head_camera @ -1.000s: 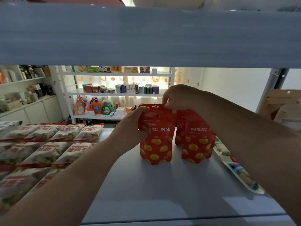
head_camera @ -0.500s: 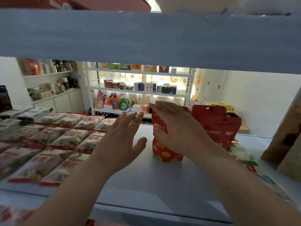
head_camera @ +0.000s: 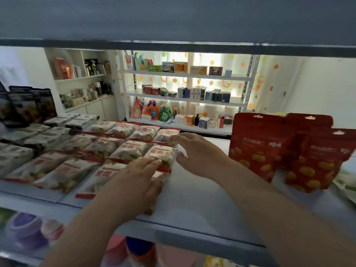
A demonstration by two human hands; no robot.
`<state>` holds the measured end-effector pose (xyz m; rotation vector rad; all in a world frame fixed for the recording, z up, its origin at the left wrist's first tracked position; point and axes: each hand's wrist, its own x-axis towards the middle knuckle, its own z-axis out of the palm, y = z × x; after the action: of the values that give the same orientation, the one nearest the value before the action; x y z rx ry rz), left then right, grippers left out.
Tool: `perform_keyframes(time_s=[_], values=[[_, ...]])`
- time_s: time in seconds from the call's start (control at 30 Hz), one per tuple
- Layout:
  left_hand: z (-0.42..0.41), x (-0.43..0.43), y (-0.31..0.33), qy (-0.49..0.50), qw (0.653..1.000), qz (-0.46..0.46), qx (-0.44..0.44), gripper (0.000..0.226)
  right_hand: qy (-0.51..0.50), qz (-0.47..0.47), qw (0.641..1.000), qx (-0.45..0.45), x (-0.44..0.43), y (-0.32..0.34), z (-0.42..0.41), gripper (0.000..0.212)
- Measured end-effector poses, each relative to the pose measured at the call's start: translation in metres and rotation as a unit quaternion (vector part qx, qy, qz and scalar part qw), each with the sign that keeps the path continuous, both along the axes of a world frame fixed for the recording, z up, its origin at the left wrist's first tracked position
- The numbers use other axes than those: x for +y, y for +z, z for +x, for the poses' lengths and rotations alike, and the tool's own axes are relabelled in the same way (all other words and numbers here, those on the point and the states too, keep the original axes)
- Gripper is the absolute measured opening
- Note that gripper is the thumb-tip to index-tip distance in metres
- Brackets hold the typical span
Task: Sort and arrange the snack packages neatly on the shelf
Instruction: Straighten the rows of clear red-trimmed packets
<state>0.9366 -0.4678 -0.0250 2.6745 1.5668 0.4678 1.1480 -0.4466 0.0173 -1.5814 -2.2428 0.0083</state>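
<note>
1. While the left hand [head_camera: 134, 182] lies flat with its fingers [head_camera: 152, 163] straight and gripping nothing, it presses on the nearest white-and-red flat snack package [head_camera: 105, 174], at the 5 o'clock corner of the block.
2. The right hand [head_camera: 196, 153], fingers straight and spread, holds nothing. It sits at the 3 o'clock edge of the flat packages [head_camera: 127, 151]; whether it touches them is unclear.
3. These packages lie in rows on the 9 o'clock half of the pale grey shelf board [head_camera: 192, 201].
4. Red stand-up pouches with yellow print [head_camera: 258, 147] stand upright at 3 o'clock, apart from both hands.

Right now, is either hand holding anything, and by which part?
Nothing is held: left hand flat over the white packets, right hand open at their right edge.
</note>
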Motion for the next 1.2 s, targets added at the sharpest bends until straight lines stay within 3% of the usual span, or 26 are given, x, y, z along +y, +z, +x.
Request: perform_keyframes(time_s=[0.2, 0.4, 1.0, 1.2], values=[[-0.005, 0.021, 0.0, -0.084, 0.996, 0.0, 0.023, 0.066, -0.078, -0.097, 0.992, -0.034, 0.094, -0.014, -0.038, 0.055], [0.006, 0.032, -0.013, -0.099, 0.987, -0.08, 0.096, 0.077, -0.137, -0.227, 0.963, -0.04, 0.139, -0.035, -0.052, 0.064], [0.08, 0.007, -0.014, -0.157, 0.976, -0.138, 0.063, 0.074, -0.156, -0.224, 0.962, -0.027, 0.102, -0.05, 0.032, 0.068], [0.097, -0.009, -0.005, -0.142, 0.977, -0.139, 0.077, 0.072, -0.136, -0.205, 0.969, -0.014, 0.087, -0.047, 0.044, 0.057]])
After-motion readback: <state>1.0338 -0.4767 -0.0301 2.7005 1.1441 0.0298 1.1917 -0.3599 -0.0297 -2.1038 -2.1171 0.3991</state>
